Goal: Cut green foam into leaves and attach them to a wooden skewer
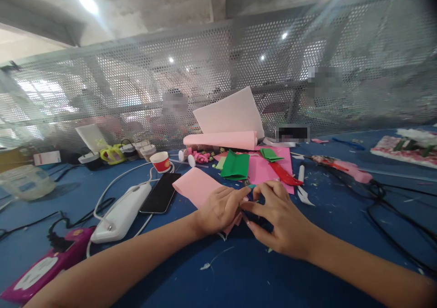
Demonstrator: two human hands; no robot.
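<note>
My left hand (218,210) and my right hand (278,217) meet over the middle of the table with fingers bent inward. Their fingertips close on something small, mostly hidden by the fingers. A strip of pink paper (232,226) shows below my left hand. Beside that hand, partly under it, lies a folded light pink sheet (193,185). Just beyond the fingers are a folded green paper piece (235,166), a bright pink sheet (257,169) and a red-handled tool (286,175) whose kind I cannot tell.
To the left are a black phone (161,193), a white power strip (121,213), a paper cup (160,161) and a magenta device (51,264). A pink glue gun (341,166) with black cables lies right. Rolled pink paper (220,140) rests before the perforated metal screen (136,80).
</note>
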